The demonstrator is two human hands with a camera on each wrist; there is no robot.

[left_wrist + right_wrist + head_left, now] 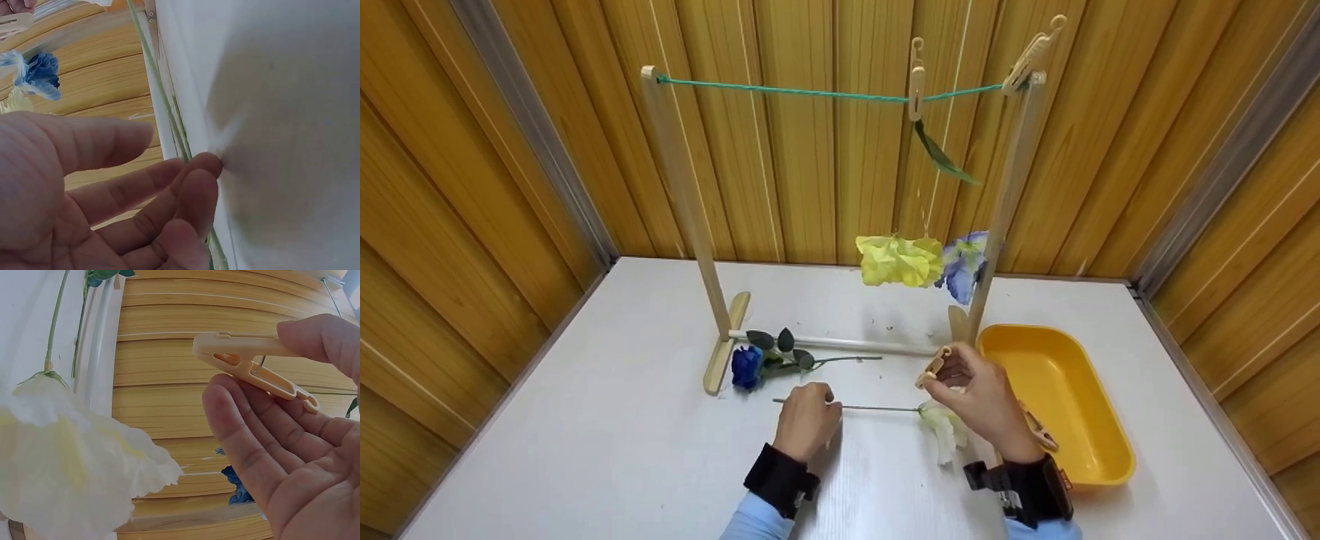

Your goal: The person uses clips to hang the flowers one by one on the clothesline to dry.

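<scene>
Head view has the right hand (986, 401) pinching a beige clothespin (934, 366) just above the white flower (945, 431), while the left hand (806, 420) presses its fingertips on the flower's stem (877, 409), which lies flat on the table (585, 420) between both hands. I'd say get the stem properly lifted before squeezing the pin open, gripping near the end so it doesn't spin. Right wrist view shows the pin's spring and jaws shut, which you can't make out from above. Yellow tray (1102, 442) sits right beside the right hand, drying rack (682, 187) beyond.
</scene>
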